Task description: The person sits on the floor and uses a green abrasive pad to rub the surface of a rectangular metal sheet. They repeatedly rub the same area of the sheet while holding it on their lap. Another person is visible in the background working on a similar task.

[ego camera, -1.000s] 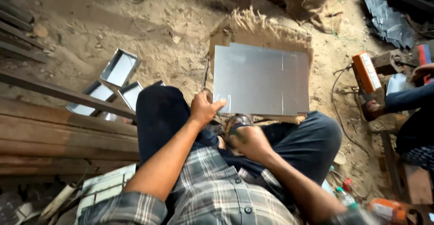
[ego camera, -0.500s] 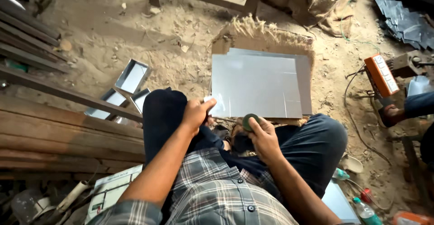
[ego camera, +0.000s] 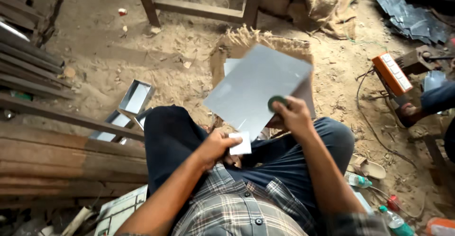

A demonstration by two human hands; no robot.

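I sit with my knees in dark trousers over sandy ground. My right hand (ego camera: 295, 118) grips the lower edge of a grey metal sheet (ego camera: 253, 86), which is lifted and tilted above a piece of cardboard (ego camera: 237, 44). A dark green round object (ego camera: 277, 102) is pressed against the sheet under the fingers of that hand. My left hand (ego camera: 215, 147) rests over my lap. It pinches a small white square offcut (ego camera: 241, 143) just below the sheet's lower corner.
Shiny open metal trays (ego camera: 136, 96) lie left of my knee, beside stacked wooden planks (ego camera: 52, 153). An orange box-shaped device (ego camera: 392, 73) with a cable, another person's leg (ego camera: 436, 98), a sandal (ego camera: 370, 168), bottles (ego camera: 395, 222) and scrap sheets (ego camera: 412, 20) are on the right. A wooden frame (ego camera: 147, 1) stands at the top.
The sheet lay flat on the cardboard before; my right hand has now lifted and tilted it. My left hand left the sheet's corner and now holds a small white piece.
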